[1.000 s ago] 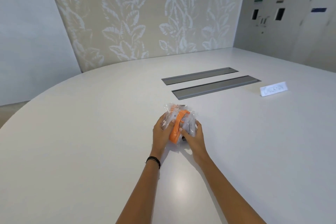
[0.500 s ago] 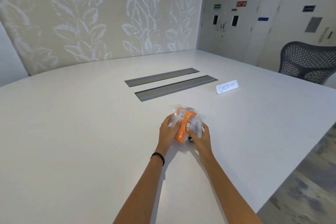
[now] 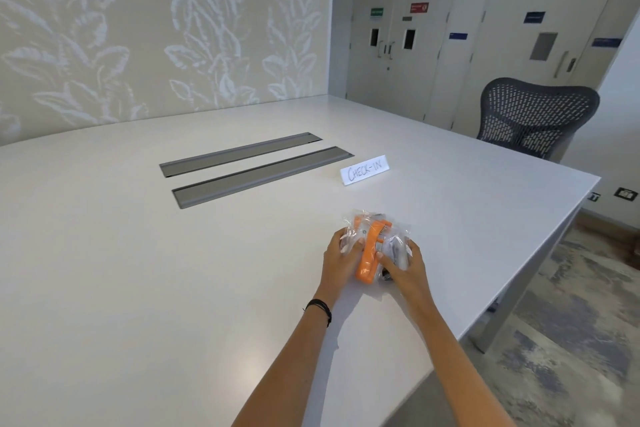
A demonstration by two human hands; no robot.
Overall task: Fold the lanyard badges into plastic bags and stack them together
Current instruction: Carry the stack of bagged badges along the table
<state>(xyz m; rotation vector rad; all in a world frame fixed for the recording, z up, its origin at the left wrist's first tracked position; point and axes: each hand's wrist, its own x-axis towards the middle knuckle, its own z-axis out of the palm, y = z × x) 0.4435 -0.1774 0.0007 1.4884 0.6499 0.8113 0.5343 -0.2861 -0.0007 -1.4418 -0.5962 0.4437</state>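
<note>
Stacking step: left hand (image 3: 337, 258) and right hand (image 3: 403, 269), each grip curled on one side of the bagged lanyard badges (image 3: 375, 236) resting on the counter (image 3: 173, 288); next, presumably, squaring the pile before release.

I see a small stack of crinkled clear bags (image 3: 398, 234) on the table (image 3: 173, 270), near its right edge. A folded orange lanyard (image 3: 370, 255) runs along the stack's middle.
</note>
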